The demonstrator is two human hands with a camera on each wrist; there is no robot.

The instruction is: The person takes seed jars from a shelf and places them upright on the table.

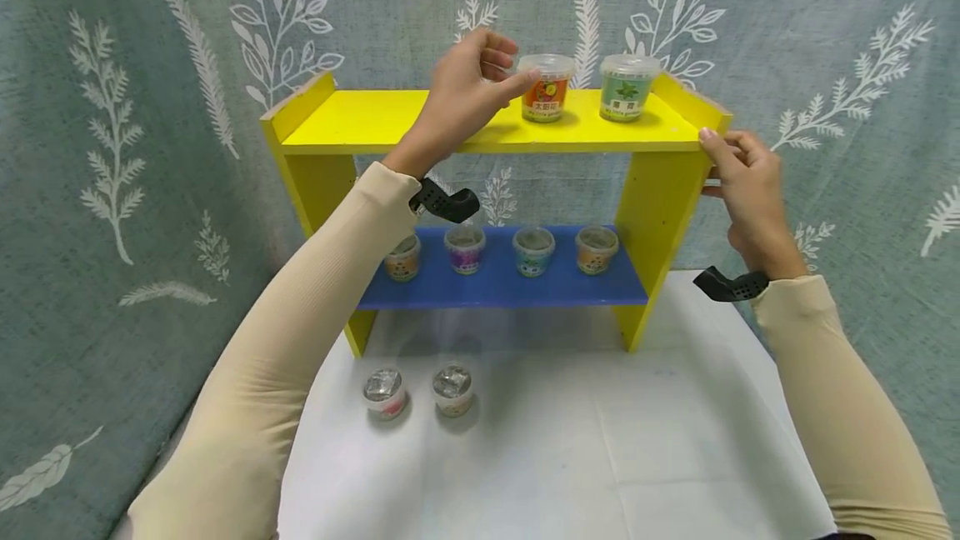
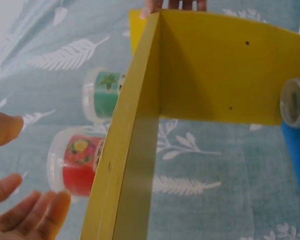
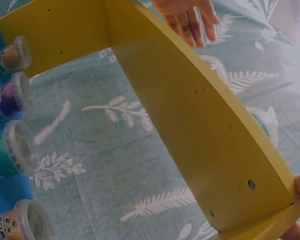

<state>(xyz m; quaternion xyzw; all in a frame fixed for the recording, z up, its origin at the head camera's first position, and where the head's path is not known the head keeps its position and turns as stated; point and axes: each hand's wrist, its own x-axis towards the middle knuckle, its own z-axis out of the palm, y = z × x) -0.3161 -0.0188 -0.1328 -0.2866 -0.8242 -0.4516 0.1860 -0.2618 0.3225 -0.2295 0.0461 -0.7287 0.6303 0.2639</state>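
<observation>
Above the yellow top board, my left hand (image 1: 474, 80) is just left of a lidded plastic cup with a red-orange flower label (image 1: 545, 90). In the left wrist view the fingers (image 2: 56, 212) are spread and hold nothing, with a gap between thumb and fingers near that cup. A similar cup with a green leaf label (image 1: 624, 90) stands to its right. My right hand (image 1: 750, 186) grips the upper right corner of the yellow and blue shelf (image 1: 663, 198), thumb on the front edge and fingers round the outer side.
Several lidded cups (image 1: 534, 252) stand in a row on the blue lower board (image 1: 480, 297). Two more cups, one with a pinkish label (image 1: 385, 394) and one pale (image 1: 453, 391), sit on the white table (image 1: 540, 457) ahead of the shelf. A patterned grey-green cloth (image 1: 187, 190) hangs behind.
</observation>
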